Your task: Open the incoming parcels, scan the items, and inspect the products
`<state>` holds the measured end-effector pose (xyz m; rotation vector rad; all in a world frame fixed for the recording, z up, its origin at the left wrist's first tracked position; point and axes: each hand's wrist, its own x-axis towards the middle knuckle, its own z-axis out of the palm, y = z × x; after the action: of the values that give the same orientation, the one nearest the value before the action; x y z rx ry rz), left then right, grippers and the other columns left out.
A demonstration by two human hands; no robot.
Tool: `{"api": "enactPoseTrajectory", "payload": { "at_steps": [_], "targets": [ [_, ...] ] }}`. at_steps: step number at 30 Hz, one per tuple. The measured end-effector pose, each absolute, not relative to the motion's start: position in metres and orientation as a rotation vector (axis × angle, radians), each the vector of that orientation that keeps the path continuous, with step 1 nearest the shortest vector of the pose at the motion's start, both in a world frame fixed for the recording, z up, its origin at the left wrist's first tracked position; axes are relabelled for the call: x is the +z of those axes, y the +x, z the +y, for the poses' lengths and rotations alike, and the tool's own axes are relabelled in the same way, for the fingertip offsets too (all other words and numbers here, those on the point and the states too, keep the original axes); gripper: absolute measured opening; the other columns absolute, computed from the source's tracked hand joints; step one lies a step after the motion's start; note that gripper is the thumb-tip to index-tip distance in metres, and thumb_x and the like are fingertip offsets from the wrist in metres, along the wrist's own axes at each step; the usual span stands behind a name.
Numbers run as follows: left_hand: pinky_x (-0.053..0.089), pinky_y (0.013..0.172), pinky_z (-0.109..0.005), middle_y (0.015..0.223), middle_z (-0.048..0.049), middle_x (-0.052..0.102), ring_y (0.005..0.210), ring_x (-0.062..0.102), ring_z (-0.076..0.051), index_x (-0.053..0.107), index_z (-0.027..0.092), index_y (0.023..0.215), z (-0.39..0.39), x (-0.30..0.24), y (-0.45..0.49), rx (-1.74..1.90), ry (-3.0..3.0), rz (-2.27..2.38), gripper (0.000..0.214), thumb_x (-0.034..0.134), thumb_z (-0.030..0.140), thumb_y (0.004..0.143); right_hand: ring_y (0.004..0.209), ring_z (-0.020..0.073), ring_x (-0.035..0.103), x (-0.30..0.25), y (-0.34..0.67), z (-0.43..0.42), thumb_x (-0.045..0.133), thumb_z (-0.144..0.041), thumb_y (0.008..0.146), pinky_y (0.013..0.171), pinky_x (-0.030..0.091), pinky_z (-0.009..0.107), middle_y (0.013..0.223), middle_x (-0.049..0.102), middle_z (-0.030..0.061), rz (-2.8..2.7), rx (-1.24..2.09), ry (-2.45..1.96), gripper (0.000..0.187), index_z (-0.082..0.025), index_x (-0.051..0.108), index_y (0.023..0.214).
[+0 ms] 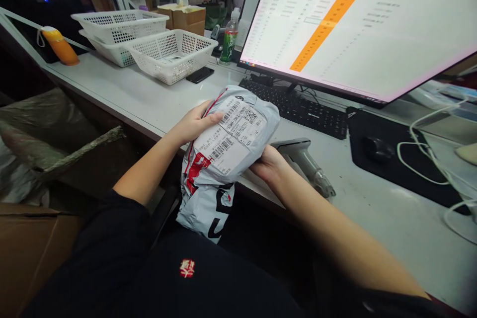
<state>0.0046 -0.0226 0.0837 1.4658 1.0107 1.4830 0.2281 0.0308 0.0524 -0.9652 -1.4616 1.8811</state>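
Note:
A grey-white plastic mailer parcel point(257, 144) with a shipping label is held up over the desk's front edge, its loose lower end hanging toward my lap. My left hand point(197, 121) grips its left side, thumb lying on the label and the other fingers hidden behind. From below right, my right hand point(269, 163) supports the parcel, most of its fingers out of sight underneath. Just right of that hand, a grey barcode scanner point(305, 161) lies on the desk. Behind the parcel sits a black keyboard point(298, 104).
White perforated baskets point(175, 54) stand at the back left, near a black phone point(200, 75), a green-labelled bottle point(229, 39) and an orange bottle point(61, 47). A large monitor point(372, 35) fills the back right. A mouse point(378, 148) and loose white cables point(421, 161) lie at right.

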Motion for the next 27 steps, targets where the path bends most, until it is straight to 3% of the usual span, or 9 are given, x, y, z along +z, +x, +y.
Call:
{"api": "enactPoseTrajectory", "payload": {
  "at_steps": [10, 19, 27],
  "targets": [
    [0.049, 0.113, -0.044, 0.128, -0.0123, 0.074, 0.126, 0.064, -0.037, 0.074, 0.017, 0.128, -0.024, 0.087, 0.005, 1.416, 1.519, 0.988, 0.063, 0.084, 0.058, 0.081, 0.129, 0.0251, 0.067, 0.055, 0.226, 0.02, 0.053, -0.031, 0.097, 0.116, 0.052, 0.044, 0.13, 0.076, 0.0063, -1.103, 2.005, -0.976, 0.031, -0.024, 0.07, 0.122],
    [0.052, 0.106, -0.037, 0.103, -0.0106, 0.078, 0.117, 0.068, -0.035, 0.078, 0.016, 0.122, -0.026, 0.085, 0.0, 1.403, 1.58, 1.073, 0.063, 0.077, 0.067, 0.084, 0.124, 0.0272, 0.07, 0.055, 0.223, 0.019, 0.057, -0.033, 0.097, 0.111, 0.057, 0.046, 0.126, 0.077, 0.0067, -1.006, 2.045, -0.912, 0.027, -0.024, 0.071, 0.119],
    [0.05, 0.108, -0.037, 0.131, -0.01, 0.072, 0.122, 0.065, -0.031, 0.07, 0.018, 0.136, -0.037, 0.103, -0.003, 1.27, 1.835, 1.183, 0.067, 0.062, 0.069, 0.094, 0.108, 0.0234, 0.075, 0.066, 0.217, 0.015, 0.056, -0.027, 0.101, 0.107, 0.059, 0.042, 0.117, 0.081, 0.0066, -0.856, 2.031, -0.922, 0.024, -0.02, 0.075, 0.115]
  ]
}}
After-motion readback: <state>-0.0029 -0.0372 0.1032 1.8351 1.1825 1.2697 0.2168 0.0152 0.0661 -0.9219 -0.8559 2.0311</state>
